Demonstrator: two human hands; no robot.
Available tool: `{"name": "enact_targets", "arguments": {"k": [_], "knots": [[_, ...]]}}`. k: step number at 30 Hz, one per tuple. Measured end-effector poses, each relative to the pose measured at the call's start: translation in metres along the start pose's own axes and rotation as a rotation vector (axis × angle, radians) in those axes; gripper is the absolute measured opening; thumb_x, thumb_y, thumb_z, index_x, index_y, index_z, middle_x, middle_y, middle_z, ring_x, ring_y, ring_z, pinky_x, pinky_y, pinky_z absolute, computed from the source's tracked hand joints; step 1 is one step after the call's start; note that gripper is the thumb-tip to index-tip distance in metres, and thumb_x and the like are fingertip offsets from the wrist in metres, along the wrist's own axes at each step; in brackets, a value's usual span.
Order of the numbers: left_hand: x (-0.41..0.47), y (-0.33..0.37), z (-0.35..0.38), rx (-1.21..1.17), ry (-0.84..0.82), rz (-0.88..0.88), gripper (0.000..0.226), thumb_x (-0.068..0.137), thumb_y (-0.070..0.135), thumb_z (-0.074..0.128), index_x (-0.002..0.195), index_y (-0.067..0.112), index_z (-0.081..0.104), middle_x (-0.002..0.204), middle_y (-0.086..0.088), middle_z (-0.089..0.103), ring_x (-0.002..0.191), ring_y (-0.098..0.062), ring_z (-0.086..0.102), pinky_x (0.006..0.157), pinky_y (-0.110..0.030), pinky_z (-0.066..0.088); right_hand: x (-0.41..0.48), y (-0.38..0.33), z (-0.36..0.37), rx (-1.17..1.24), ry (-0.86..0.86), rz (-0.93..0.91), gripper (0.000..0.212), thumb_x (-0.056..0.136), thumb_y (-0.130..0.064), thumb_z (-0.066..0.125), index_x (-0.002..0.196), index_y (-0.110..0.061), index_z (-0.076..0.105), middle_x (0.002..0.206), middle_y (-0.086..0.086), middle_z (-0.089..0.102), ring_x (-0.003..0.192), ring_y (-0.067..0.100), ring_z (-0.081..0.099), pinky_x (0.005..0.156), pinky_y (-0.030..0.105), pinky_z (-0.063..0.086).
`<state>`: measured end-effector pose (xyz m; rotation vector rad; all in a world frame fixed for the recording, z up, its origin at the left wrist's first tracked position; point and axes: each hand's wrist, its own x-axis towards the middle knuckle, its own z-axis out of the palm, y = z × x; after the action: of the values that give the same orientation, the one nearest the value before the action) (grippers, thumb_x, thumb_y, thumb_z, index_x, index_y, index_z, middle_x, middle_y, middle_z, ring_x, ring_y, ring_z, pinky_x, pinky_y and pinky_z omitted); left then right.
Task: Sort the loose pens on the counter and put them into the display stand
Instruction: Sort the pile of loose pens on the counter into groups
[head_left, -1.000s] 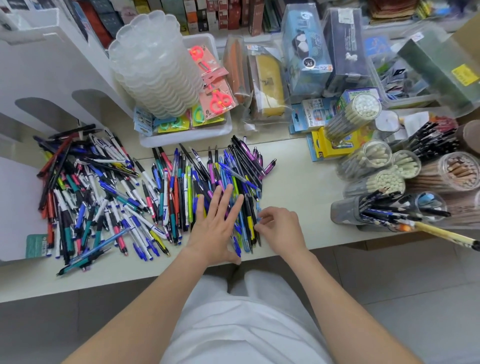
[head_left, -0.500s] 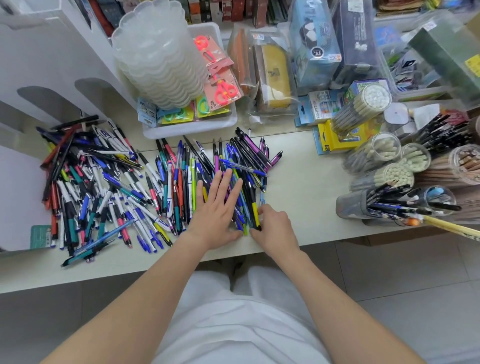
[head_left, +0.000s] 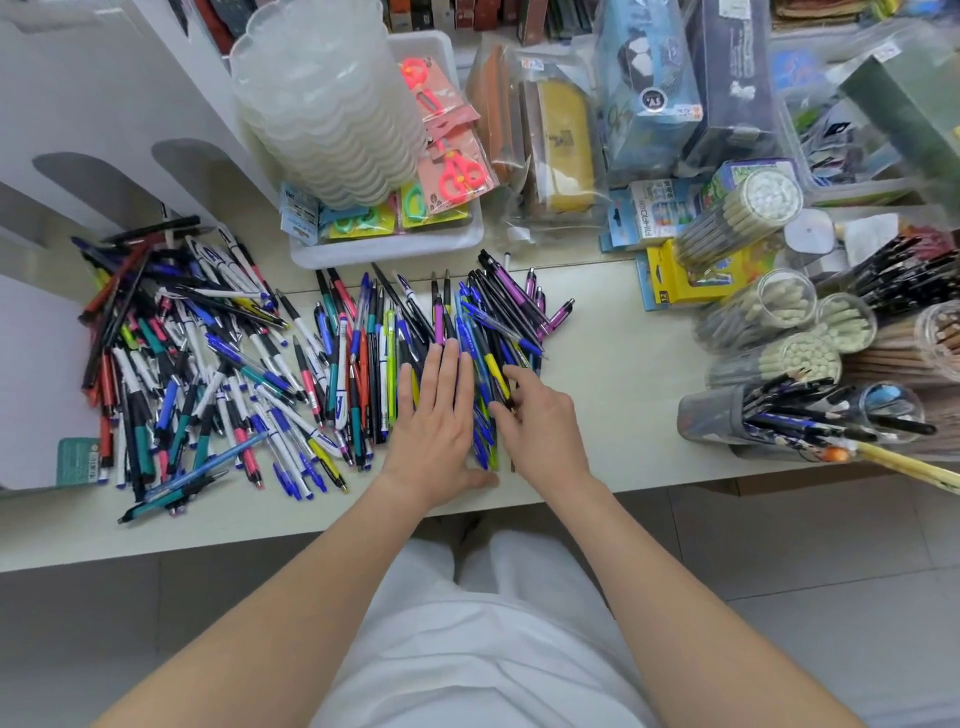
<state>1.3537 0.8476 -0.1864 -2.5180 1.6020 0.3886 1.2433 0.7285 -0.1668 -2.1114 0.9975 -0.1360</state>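
Pens (head_left: 208, 364) are heaped loose in a wide tangle on the left half of the pale counter (head_left: 623, 374), with blue, white, teal, red and black barrels crossed at every angle. Just to the right of the heap, a neater row (head_left: 363, 353) is laid roughly parallel, running away from the counter's near edge. A bundle (head_left: 509, 312) with purple and blue barrels is fanned out beyond the hands. The left hand (head_left: 436, 421) is laid flat on the sorted pens, fingers straight and close together, with nothing gripped. The right hand (head_left: 540, 421) is set just beside it with fingers curled, and a dark pen (head_left: 503, 387) appears to be pinched between thumb and forefinger. A white stand (head_left: 78, 130) with arched cut-outs is seen at the far left, with the heap just beside it. Behind the pens, a white tray (head_left: 384, 249) is filled with a stack of translucent tubs (head_left: 322, 104) and carded scissors (head_left: 457, 171). Clear cylinders of pencils (head_left: 779, 358) are grouped at the right of the counter, well apart from the hands
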Motion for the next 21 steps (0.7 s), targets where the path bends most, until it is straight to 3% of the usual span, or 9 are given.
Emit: {"name": "enact_targets", "arguments": {"k": [4,6,9,12,14,18,21], "knots": [[0.0,-0.002,0.003,0.028,0.018,-0.001,0.149,0.072,0.093,0.06,0.167,-0.002,-0.004,0.175,-0.023,-0.015,0.163,-0.04,-0.014,0.126,-0.069,0.0,0.005,0.001,-0.01,-0.021,0.005,-0.106,0.051,0.093,0.002,0.063,0.141,-0.012,0.063,0.122,0.004,0.071,0.102,0.018,0.068,0.098,0.03,0.054],[0.0,-0.002,0.004,0.039,0.046,-0.008,0.144,0.075,0.089,0.062,0.168,-0.002,0.0,0.176,-0.022,-0.007,0.164,-0.039,-0.007,0.127,-0.068,0.0,0.001,0.01,-0.016,-0.061,0.107,-0.064,0.045,0.09,0.002,0.062,0.131,-0.015,0.068,0.118,0.002,0.07,0.1,0.019,0.067,0.096,0.033,0.054],[0.0,-0.005,0.001,0.05,0.093,-0.03,0.131,0.082,0.083,0.061,0.168,0.0,0.007,0.177,-0.022,0.002,0.164,-0.04,0.001,0.127,-0.067,-0.001,-0.013,0.028,-0.022,-0.063,0.094,0.209,0.022,0.088,-0.024,0.074,0.108,-0.023,0.066,0.089,-0.005,0.067,0.086,0.019,0.065,0.081,0.037,0.053],[0.004,-0.01,0.0,0.07,0.093,-0.043,0.123,0.088,0.079,0.059,0.169,0.003,0.006,0.177,-0.021,-0.001,0.164,-0.04,0.0,0.127,-0.067,0.001,-0.026,0.039,-0.015,-0.15,-0.134,0.367,0.04,0.078,-0.057,0.082,0.098,-0.025,0.066,0.083,-0.006,0.069,0.089,0.02,0.065,0.079,0.035,0.055],[0.008,-0.011,0.0,0.065,0.079,-0.053,0.118,0.092,0.075,0.058,0.17,0.005,0.003,0.177,-0.02,-0.005,0.164,-0.039,-0.003,0.127,-0.067,0.003,-0.029,0.037,-0.009,-0.207,-0.178,0.383,0.044,0.077,-0.063,0.08,0.095,-0.025,0.069,0.089,-0.003,0.07,0.09,0.022,0.064,0.079,0.035,0.055],[0.011,-0.011,-0.001,-0.006,0.039,-0.075,0.109,0.097,0.072,0.052,0.171,0.015,-0.005,0.178,-0.015,-0.013,0.164,-0.036,-0.009,0.128,-0.067,0.003,-0.02,0.022,-0.01,-0.271,-0.25,0.374,0.022,0.081,-0.038,0.07,0.077,-0.017,0.065,0.08,0.005,0.065,0.083,0.032,0.066,0.066,0.034,0.054],[0.013,-0.013,-0.002,-0.071,0.018,-0.068,0.111,0.096,0.072,0.052,0.17,0.017,-0.01,0.176,-0.012,-0.021,0.163,-0.035,-0.016,0.127,-0.065,-0.001,-0.015,0.0,-0.03,-0.255,-0.4,0.447,0.023,0.072,-0.031,0.068,0.072,-0.012,0.056,0.079,0.009,0.066,0.071,0.032,0.065,0.06,0.032,0.053]]}}
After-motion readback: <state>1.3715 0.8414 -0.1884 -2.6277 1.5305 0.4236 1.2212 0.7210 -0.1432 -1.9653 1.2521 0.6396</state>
